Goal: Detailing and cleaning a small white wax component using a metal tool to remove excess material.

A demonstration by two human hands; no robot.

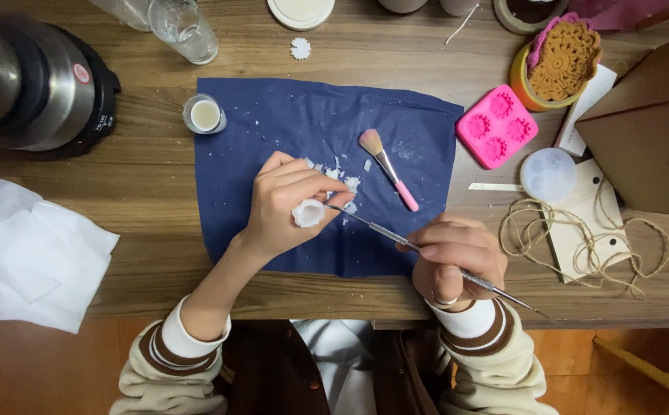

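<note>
Two hands work low in the frame: the right hand point(451, 257), fingers closed, grips a thin metal tool point(426, 257) whose tip meets a small white piece point(308, 213) pinched in the left hand point(284, 204) at centre. Beneath lies a blue cloth point(273, 123); above, a pink-handled brush point(386, 167), and farther right a pink mould point(496, 127).

head view | worn on person's head | faces straight down, near | wooden table point(142, 177) fills frame
</note>
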